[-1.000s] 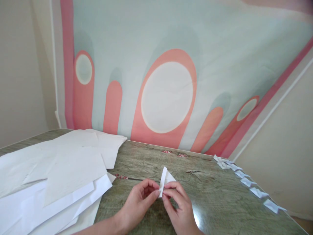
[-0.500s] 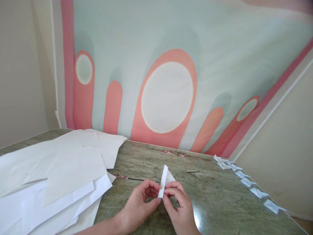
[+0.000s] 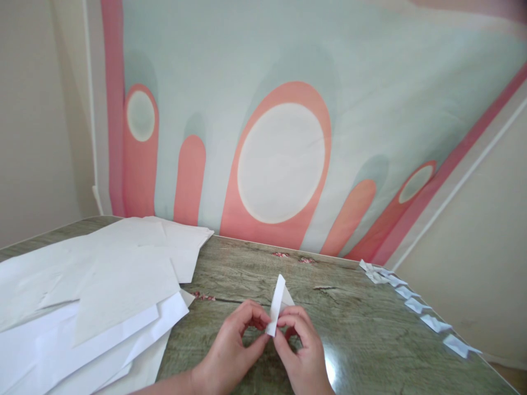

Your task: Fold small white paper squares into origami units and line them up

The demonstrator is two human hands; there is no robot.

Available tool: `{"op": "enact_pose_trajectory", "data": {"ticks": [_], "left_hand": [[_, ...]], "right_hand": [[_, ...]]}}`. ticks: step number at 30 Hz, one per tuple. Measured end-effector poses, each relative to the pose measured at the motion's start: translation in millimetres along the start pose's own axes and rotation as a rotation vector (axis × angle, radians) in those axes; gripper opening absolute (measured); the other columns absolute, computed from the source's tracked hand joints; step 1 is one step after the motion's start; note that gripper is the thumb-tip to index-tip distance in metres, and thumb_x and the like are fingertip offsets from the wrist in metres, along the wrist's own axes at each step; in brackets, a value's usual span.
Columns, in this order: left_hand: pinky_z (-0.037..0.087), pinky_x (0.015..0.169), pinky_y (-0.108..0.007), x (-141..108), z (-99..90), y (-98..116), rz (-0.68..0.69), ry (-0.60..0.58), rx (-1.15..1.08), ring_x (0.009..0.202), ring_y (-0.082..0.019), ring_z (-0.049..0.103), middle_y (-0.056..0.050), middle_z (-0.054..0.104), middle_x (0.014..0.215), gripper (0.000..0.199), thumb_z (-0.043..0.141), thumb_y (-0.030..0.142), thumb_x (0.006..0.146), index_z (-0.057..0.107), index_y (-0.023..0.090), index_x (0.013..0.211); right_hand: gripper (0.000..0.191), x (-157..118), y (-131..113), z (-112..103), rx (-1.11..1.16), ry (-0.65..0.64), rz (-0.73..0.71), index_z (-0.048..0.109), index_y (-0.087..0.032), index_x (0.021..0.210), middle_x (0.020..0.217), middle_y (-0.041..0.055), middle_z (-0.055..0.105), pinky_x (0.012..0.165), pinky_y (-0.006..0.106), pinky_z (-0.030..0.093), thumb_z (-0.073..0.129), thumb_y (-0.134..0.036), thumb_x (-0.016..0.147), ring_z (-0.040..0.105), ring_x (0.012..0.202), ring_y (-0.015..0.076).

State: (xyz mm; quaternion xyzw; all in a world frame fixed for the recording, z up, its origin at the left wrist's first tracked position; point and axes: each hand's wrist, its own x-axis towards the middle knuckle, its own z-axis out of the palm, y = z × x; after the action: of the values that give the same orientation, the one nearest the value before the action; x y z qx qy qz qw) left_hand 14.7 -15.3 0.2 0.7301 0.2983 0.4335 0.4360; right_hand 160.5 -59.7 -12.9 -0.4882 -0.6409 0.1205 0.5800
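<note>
A small folded piece of white paper point(image 3: 278, 299) stands between my two hands above the wooden-patterned table, with a narrow strip facing me and a triangular flap behind it on the right. My left hand point(image 3: 236, 343) pinches its lower left edge between thumb and fingers. On the other side, the fingertips of my right hand point(image 3: 302, 348) grip the lower right part, with thumb and index finger closed on it. Fingertips cover the paper's lower end in part.
Loose white paper sheets point(image 3: 127, 274) lie overlapping on the left of the table point(image 3: 242, 263). Along the right edge runs a row of several small folded white papers point(image 3: 436, 323). A patterned cloth or panel point(image 3: 349, 109) rises behind the table.
The folded paper tilts slightly more to the right at its top. Both hands keep their pinch on it and have shifted only a little.
</note>
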Motion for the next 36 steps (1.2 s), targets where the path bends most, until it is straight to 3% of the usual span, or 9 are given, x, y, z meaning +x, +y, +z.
{"op": "enact_pose_trajectory", "data": {"ticks": [9,13,16,19,22,24,28,32,36], "left_hand": [[0.046,0.075,-0.027,0,-2.1,1,-0.023,-0.007,-0.058,0.079,-0.016,0.058,-0.002,0.062,0.082,0.013,0.054,0.008,0.075,0.06,0.018,0.08],[0.045,0.073,-0.028,4,-3.5,-4,-0.124,0.003,-0.212,0.075,-0.017,0.057,-0.002,0.063,0.077,0.004,0.057,0.017,0.077,0.061,0.016,0.079],[0.044,0.069,-0.026,8,-4.6,-12,-0.242,0.055,-0.357,0.072,-0.016,0.056,0.0,0.062,0.073,0.009,0.063,0.022,0.073,0.06,0.015,0.078],[0.042,0.07,-0.025,12,-6.4,-15,-0.32,0.103,-0.453,0.072,-0.015,0.055,0.001,0.061,0.073,0.014,0.069,0.024,0.069,0.06,0.016,0.077],[0.04,0.068,-0.023,13,-8.5,-13,-0.361,0.134,-0.483,0.071,-0.014,0.052,0.001,0.061,0.074,0.018,0.071,0.025,0.067,0.06,0.016,0.077],[0.039,0.067,-0.022,14,-9.4,-11,-0.379,0.149,-0.486,0.072,-0.014,0.052,0.001,0.061,0.074,0.019,0.071,0.026,0.067,0.06,0.016,0.078],[0.038,0.07,-0.022,15,-10.5,-12,-0.391,0.167,-0.494,0.075,-0.014,0.052,0.001,0.061,0.076,0.019,0.071,0.028,0.068,0.06,0.017,0.078],[0.038,0.069,-0.022,17,-11.6,-19,-0.408,0.177,-0.522,0.074,-0.014,0.052,0.001,0.061,0.075,0.02,0.072,0.029,0.067,0.06,0.017,0.079],[0.038,0.066,-0.022,18,-12.1,-22,-0.431,0.199,-0.545,0.071,-0.013,0.051,0.001,0.06,0.074,0.022,0.073,0.028,0.065,0.061,0.016,0.078]], "right_hand": [[0.006,-2,4,1,-0.043,-0.012,0.018,0.058,-0.02,0.075,0.075,0.0005,0.054,0.047,0.02,0.041,0.057,-0.017,0.081,0.05,0.054,0.0107],[0.008,-2,6,0,-0.096,-0.068,-0.063,0.058,-0.019,0.076,0.075,0.0011,0.054,0.049,0.021,0.042,0.056,-0.015,0.082,0.051,0.055,0.0109],[0.008,-2,4,-2,-0.123,-0.075,-0.135,0.058,-0.019,0.077,0.075,0.001,0.055,0.048,0.021,0.042,0.056,-0.013,0.081,0.05,0.052,0.01],[0.008,-2,3,-7,-0.143,-0.035,-0.207,0.059,-0.02,0.078,0.075,0.0011,0.055,0.046,0.021,0.04,0.057,-0.012,0.08,0.047,0.05,0.0093],[0.008,0,5,-14,-0.173,0.114,-0.218,0.059,-0.02,0.085,0.084,0.0038,0.057,0.055,0.024,0.042,0.057,-0.014,0.081,0.053,0.066,0.014],[0.013,3,10,-18,-0.177,0.253,-0.124,0.057,-0.02,0.094,0.096,0.0068,0.056,0.068,0.029,0.042,0.057,-0.021,0.081,0.054,0.086,0.0193],[0.035,10,26,-19,0.004,0.403,0.288,0.05,-0.021,0.11,0.113,0.0084,0.054,0.084,0.035,0.038,0.055,-0.042,0.083,0.049,0.104,0.023],[0.046,13,40,-14,0.423,0.238,0.627,0.054,-0.02,0.109,0.097,0.0065,0.062,0.07,0.032,0.045,0.043,-0.057,0.085,0.057,0.085,0.0213],[0.047,12,39,-12,0.575,0.07,0.654,0.059,-0.017,0.103,0.081,0.0045,0.065,0.061,0.029,0.044,0.045,-0.057,0.085,0.056,0.069,0.0182]]}}
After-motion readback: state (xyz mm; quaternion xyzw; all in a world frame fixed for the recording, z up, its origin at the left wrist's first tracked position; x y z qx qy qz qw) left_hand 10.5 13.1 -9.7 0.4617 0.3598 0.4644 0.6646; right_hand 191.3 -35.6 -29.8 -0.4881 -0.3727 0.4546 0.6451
